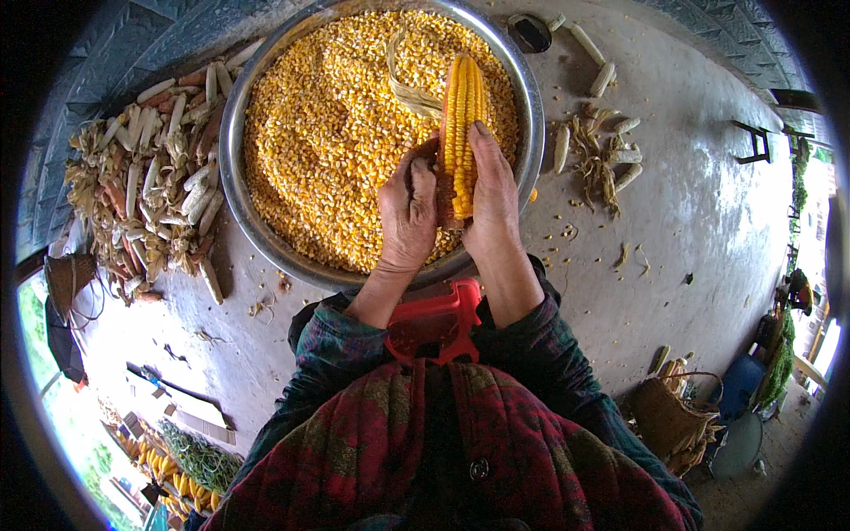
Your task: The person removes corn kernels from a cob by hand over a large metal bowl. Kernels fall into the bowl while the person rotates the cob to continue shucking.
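Note:
Both hands grip one ear of corn (461,133) above a wide metal basin (234,192). My left hand (412,206) has its curled fingers against the ear's left side, where a strip of reddish bare cob shows. From the right, my right hand (493,192) wraps the lower part, its thumb lying along the yellow rows. The ear points away from me, its far end still full of kernels. Loose corn kernels (319,139) fill most of the basin. A dry husk strip (405,86) lies on them, beside the ear.
Left of the basin is a heap of stripped cobs and husks (153,179). More cobs (624,156) and scattered kernels lie on the concrete floor (664,265) at right. A red plastic stool (435,318) stands before me. A wicker basket (671,411) is at lower right.

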A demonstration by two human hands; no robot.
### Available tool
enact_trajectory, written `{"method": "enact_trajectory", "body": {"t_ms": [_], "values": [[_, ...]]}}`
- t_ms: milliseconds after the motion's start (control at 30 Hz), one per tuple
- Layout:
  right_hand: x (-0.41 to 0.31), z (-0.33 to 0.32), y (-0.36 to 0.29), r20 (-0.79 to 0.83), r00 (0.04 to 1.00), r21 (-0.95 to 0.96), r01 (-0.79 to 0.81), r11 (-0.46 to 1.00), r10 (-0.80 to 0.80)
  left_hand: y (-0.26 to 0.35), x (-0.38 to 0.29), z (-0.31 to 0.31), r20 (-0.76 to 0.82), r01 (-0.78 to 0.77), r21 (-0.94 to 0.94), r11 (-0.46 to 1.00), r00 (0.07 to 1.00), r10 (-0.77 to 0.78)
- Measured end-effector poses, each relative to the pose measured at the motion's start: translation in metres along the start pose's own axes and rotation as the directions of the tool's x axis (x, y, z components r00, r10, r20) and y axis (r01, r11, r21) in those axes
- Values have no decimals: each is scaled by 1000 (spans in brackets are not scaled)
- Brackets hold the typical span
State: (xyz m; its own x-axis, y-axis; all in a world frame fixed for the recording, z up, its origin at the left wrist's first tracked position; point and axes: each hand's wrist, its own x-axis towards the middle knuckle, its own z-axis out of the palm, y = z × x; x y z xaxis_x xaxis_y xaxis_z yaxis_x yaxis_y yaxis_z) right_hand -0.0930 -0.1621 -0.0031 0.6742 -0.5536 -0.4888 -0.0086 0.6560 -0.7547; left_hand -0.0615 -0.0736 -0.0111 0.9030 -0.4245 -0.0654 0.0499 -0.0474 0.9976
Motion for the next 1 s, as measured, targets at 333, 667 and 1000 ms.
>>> {"method": "enact_trajectory", "body": {"t_ms": [333, 667, 1000], "values": [[-14, 13, -11, -41, 997, -162, 65, 985, -72, 10, 6, -2, 107, 149, -298, 943, 987, -122], [-3, 1, 2, 18, 998, -26, -60, 998, 61, 0, 9, -8, -38, -10, 80, 997, 999, 13], [-10, 11, 0, 162, 986, -342, 97, 935, -43, 14, 27, -28, 54, 38, -102, 994, 998, -33]]}}
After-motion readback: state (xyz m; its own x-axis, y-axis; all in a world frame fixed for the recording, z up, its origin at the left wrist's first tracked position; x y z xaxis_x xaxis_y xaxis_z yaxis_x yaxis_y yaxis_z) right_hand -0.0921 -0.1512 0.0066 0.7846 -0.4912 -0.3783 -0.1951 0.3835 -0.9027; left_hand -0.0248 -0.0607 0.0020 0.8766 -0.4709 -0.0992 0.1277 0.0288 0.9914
